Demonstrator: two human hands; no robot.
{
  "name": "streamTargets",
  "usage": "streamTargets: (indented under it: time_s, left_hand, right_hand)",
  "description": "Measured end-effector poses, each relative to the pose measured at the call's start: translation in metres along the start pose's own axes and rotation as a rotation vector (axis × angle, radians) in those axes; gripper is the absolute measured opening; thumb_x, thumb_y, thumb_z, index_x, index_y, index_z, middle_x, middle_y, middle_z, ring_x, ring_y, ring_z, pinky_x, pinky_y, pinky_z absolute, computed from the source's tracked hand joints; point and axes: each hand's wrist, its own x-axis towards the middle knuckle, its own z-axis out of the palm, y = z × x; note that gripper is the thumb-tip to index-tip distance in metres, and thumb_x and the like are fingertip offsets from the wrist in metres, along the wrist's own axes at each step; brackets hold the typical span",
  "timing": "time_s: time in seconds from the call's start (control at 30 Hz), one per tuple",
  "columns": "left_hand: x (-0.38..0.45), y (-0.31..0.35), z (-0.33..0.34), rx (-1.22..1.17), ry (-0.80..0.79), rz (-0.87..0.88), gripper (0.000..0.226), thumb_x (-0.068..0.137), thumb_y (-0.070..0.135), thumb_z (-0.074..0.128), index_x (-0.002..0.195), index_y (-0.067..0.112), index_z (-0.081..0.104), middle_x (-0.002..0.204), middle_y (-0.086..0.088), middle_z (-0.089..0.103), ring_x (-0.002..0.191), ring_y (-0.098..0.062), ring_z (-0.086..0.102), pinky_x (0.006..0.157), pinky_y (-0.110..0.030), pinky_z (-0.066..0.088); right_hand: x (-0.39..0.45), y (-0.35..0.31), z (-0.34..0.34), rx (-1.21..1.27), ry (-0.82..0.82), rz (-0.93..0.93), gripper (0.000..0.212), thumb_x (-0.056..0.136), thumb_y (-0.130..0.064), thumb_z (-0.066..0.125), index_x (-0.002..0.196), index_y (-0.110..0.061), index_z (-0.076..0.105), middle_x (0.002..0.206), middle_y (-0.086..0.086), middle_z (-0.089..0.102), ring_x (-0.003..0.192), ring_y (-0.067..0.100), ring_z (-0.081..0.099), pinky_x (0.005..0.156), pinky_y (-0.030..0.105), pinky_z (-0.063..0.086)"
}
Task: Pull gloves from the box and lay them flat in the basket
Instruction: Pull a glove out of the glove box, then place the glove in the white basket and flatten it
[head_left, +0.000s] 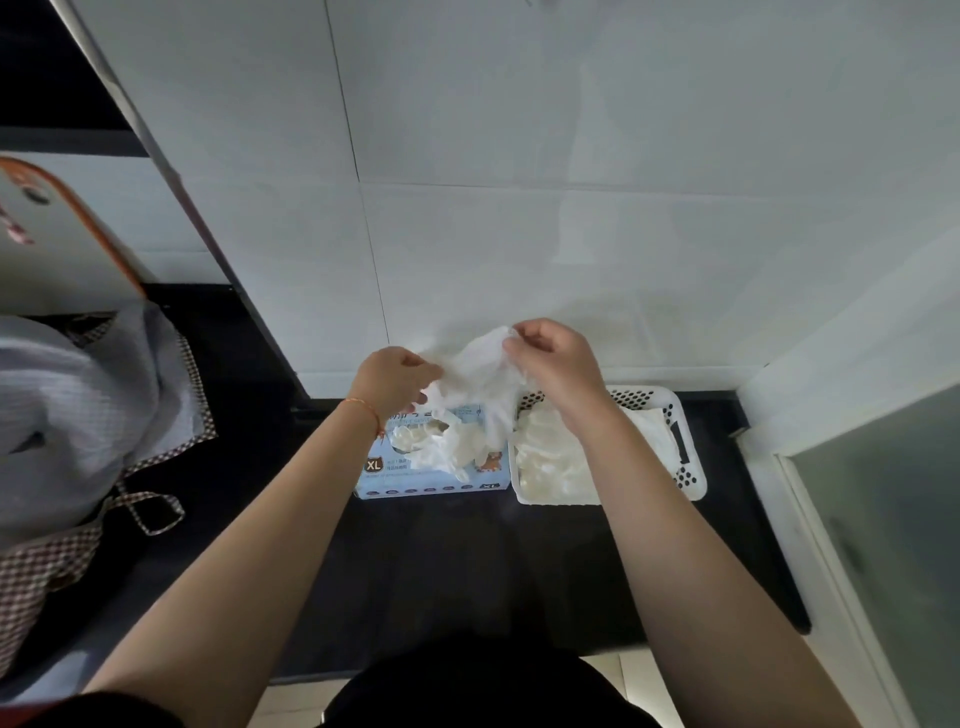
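Gloves spill from the open top of the blue box (431, 467) on our dark worktop (441, 561), and more lie in the white basket (685, 467) just to its right. Above the box we hold one thin white glove (480, 371) stretched between both hands, our left hand (392, 379) pinching one edge and our right hand (553, 366) pinching the other.

A wall of large glossy white tiles (519, 130) with thin dark grout lines fills the upper view and carries soft pale reflections. Below it runs a black countertop (441, 561). At the left, a grey waffle-weave cloth with brown checked trim (78, 415) lies heaped on the dark surface. At the right stands a frosted glass panel in a white frame (883, 519).
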Motion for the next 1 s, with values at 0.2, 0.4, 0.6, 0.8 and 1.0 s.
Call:
streamTargets:
  time_s: [0.2,0.4,0.6,0.8,1.0]
  left_hand:
    - [-0.015,0.048,0.018,-0.036,-0.168,0.411,0.044,0.082,0.010,0.069,0.123,0.025,0.061,0.127,0.007,0.058,0.116,-0.010,0.053,0.094,-0.023,0.041]
    - [-0.013,0.071,0.040,0.054,-0.407,0.409,0.013,0.083,0.018,0.074,0.079,0.014,0.062,0.073,0.005,0.061,0.068,-0.009,0.056,0.076,-0.028,0.046]
    - [0.000,0.056,0.064,0.182,-0.442,0.252,0.048,0.079,0.047,0.076,0.088,0.000,0.069,0.078,-0.005,0.064,0.073,-0.014,0.056,0.080,-0.032,0.046]
    - [0.006,0.049,0.069,0.025,-0.413,0.212,0.039,0.075,0.053,0.074,0.091,0.017,0.074,0.101,-0.003,0.073,0.100,-0.021,0.065,0.097,-0.036,0.044]
    - [0.025,0.051,0.080,0.019,-0.476,0.194,0.054,0.082,0.051,0.070,0.090,-0.002,0.061,0.077,-0.005,0.054,0.073,-0.018,0.050,0.075,-0.031,0.042]
  right_hand:
    - [-0.001,-0.025,-0.017,-0.118,-0.036,-0.081,0.013,0.086,-0.017,0.061,0.079,-0.006,0.065,0.065,-0.006,0.050,0.061,0.009,0.045,0.059,0.024,0.037]
    - [-0.005,-0.027,-0.040,-0.137,0.083,-0.177,0.017,0.086,-0.012,0.058,0.070,-0.011,0.059,0.057,-0.014,0.045,0.057,0.003,0.041,0.056,0.017,0.035]
    - [-0.001,-0.018,-0.074,-0.148,0.234,-0.179,0.015,0.091,-0.021,0.056,0.079,-0.017,0.063,0.064,-0.007,0.054,0.058,0.006,0.048,0.058,0.019,0.037]
    - [0.004,0.006,-0.102,-0.212,0.274,-0.064,0.016,0.096,-0.024,0.053,0.090,-0.015,0.065,0.073,-0.006,0.063,0.059,0.006,0.053,0.057,0.022,0.041]
    - [0.007,0.042,-0.122,-0.155,0.170,0.150,0.018,0.097,-0.032,0.053,0.098,-0.019,0.066,0.076,-0.008,0.058,0.061,0.009,0.049,0.057,0.025,0.037]
